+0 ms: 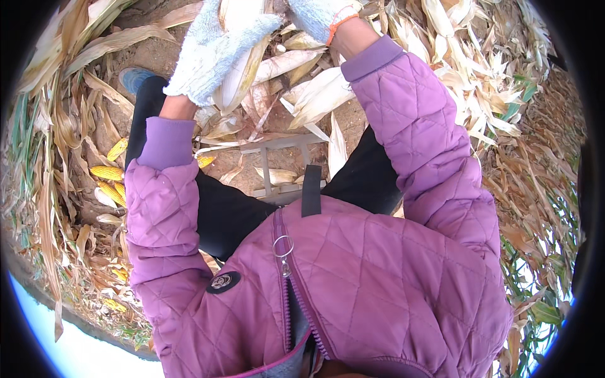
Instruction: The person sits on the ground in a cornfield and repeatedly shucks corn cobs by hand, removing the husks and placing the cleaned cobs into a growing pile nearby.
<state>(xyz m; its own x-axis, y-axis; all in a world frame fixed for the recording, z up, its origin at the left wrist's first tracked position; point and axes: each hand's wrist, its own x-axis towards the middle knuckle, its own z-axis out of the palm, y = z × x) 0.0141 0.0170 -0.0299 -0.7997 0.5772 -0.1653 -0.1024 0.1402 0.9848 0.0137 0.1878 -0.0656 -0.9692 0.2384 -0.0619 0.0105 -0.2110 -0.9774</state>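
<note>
A quilted purple jacket [353,283] fills the lower field, with a zip ring at its front and a round badge on the chest. Beyond it, dark trousers [227,214] are seen, and between the knees a low grey stool frame [277,170] stands on bare soil. No container is visible; the husked yellow cobs [108,173] lie loose on the ground by the left leg, among dry leaves, well apart from both hands. A blue shoe [133,79] is seen past the left knee.

Farther out, both sleeves reach toward the upper edge. The left hand [211,53], in a white knitted glove, is closed around an ear of corn [242,60] still in its pale husk; the ear is held upright, its husk leaves hanging below the palm. The right hand [321,16], also gloved, with an orange cuff band, is cut off by the upper edge just beside the ear's top; whether it grips cannot be told. A heap of dry husks [479,69] lies beyond and to the right.
</note>
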